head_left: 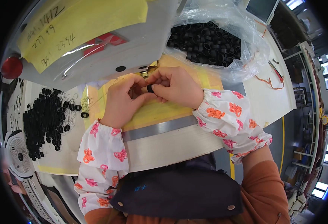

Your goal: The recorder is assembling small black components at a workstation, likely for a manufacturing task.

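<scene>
My two hands meet on the yellow-covered work surface (154, 112), just below the metal presser foot (144, 74) of a sewing machine (149, 37). A small black band (150, 88) is pinched by the thumb and fingers of my right hand (179, 87). My left hand (121, 99) is closed beside it, fingertips touching or very near the band. Whether the left fingers hold the same band or something else is hidden by the hand itself. Thin threads run from near the machine toward the left.
Left of my hands lies a heap of black bands (44, 119) tangled with thread, with a white fan (19, 153) beyond it. A clear plastic bag (251, 56) of loose black bands (208, 43) stands at the far right. Red-handled snips (277, 71) lie farther right.
</scene>
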`<state>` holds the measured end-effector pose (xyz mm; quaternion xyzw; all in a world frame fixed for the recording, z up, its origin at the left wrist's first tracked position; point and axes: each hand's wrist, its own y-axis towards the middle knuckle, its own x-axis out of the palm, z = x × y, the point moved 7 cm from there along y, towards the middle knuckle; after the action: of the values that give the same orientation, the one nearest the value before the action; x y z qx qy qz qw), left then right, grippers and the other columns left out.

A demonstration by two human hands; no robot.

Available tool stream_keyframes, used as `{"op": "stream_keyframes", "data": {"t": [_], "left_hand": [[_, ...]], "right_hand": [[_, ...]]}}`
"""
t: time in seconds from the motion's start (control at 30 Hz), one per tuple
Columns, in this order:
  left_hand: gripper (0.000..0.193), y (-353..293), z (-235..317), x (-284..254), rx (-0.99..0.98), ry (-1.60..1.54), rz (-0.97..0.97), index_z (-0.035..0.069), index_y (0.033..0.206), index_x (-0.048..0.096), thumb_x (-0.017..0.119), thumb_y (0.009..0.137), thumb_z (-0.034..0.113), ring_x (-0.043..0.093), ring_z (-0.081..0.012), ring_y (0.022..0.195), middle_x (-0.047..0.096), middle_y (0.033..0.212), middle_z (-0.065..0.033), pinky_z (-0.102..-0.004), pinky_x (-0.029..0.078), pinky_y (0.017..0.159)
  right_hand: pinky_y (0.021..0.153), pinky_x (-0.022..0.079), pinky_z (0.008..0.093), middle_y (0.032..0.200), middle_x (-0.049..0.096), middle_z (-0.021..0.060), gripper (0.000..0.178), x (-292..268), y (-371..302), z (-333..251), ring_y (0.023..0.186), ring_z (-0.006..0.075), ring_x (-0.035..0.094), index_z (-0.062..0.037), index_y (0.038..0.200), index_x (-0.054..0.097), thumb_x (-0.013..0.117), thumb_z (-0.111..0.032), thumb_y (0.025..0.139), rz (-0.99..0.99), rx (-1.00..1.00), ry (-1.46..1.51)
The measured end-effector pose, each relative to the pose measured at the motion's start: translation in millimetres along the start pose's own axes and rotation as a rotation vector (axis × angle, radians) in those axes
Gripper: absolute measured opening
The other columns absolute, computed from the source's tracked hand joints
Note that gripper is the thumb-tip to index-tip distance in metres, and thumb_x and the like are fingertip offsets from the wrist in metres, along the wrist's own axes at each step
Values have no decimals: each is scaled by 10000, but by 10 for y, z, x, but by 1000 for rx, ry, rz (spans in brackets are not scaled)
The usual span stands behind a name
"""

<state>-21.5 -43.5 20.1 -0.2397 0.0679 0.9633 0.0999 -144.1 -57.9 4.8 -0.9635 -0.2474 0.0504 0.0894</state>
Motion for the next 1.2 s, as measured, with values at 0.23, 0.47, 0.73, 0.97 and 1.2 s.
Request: {"op": "stream_keyframes", "data": {"t": [0.23,0.47,0.73,0.97,1.2], "left_hand": [[279,-23,156,60,249,301,-3,41,936,598,687,678,104,549,-158,564,572,670,-67,-257,435,542],[199,-1,-52,-59,-10,66,-62,12,911,610,640,751,127,463,-99,539,540,642,-50,-242,395,523],[257,23,38,-7,82,-133,-212,-5,886,567,600,813,240,432,-89,591,495,618,-27,-233,350,535],[176,-2,-95,-9,-128,-159,-199,-13,823,561,643,768,133,376,-29,565,477,617,45,-187,314,497],[113,10,-70,-43,-35,-34,-145,-13,799,600,638,738,74,373,-23,544,487,580,36,-193,308,471]], "right_hand": [[450,422,204,669,561,44,148,-5,41,-13,529,79,529,26,878,513,567,-7,743,57,-38,-195],[513,461,241,797,571,65,168,85,-150,-274,604,143,567,-8,881,537,582,21,721,162,-623,-429],[554,482,323,848,555,96,169,207,-316,-440,665,267,572,-37,839,544,634,-30,696,244,-1062,-657],[552,477,318,818,542,88,198,269,-328,-456,693,245,571,-28,850,515,589,-37,667,161,-1020,-830],[549,472,321,822,517,92,262,363,-375,-449,704,244,560,-22,929,491,541,-71,676,184,-1041,-931]]}}
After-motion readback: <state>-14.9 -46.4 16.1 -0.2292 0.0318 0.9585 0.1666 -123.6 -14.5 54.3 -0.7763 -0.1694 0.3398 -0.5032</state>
